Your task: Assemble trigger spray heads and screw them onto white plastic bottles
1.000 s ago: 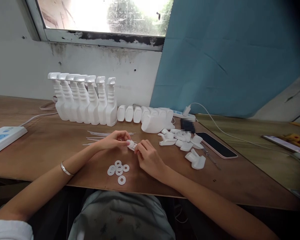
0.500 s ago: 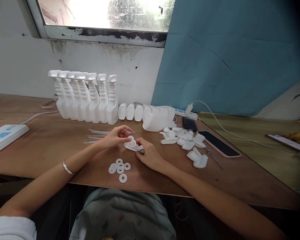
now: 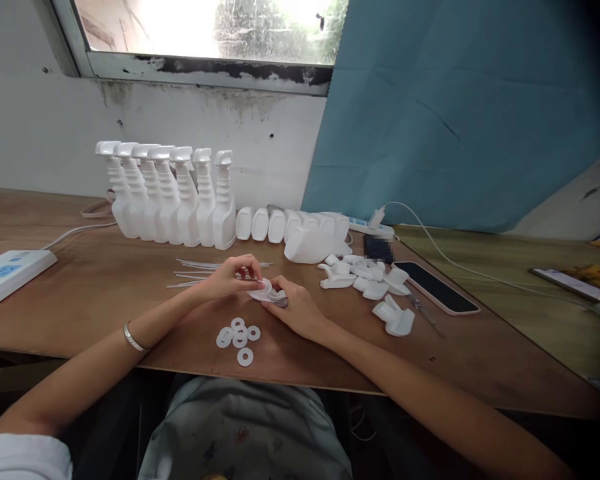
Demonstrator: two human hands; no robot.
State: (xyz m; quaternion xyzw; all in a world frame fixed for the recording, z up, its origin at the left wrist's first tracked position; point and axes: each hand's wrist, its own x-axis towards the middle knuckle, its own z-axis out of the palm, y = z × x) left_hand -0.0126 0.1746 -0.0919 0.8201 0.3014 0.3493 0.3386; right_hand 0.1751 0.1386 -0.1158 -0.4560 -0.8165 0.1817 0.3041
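Note:
My right hand (image 3: 296, 308) is closed round a white spray trigger head (image 3: 264, 292), held low over the table with its round collar facing up. From the other side my left hand (image 3: 236, 276) reaches in, thumb and curled fingers pinched at the collar's rim. Whether a small part is between those fingertips is hidden. Flat white washers (image 3: 245, 357) lie loosely together on the table just in front of my hands. Behind my left hand are several thin white tubes (image 3: 190, 274).
White spray bottles (image 3: 224, 210) stand in a row at the back, with more bottles (image 3: 307, 245) lying beside them. Loose trigger heads (image 3: 400, 319), a thin metal tool (image 3: 427, 314) and a phone (image 3: 437, 288) are at right. A power strip (image 3: 13, 270) sits at left.
My left fingers have come down onto the collar and curled more. The trigger head has tilted slightly, and the white piece standing up at the collar no longer shows. My right hand keeps its hold.

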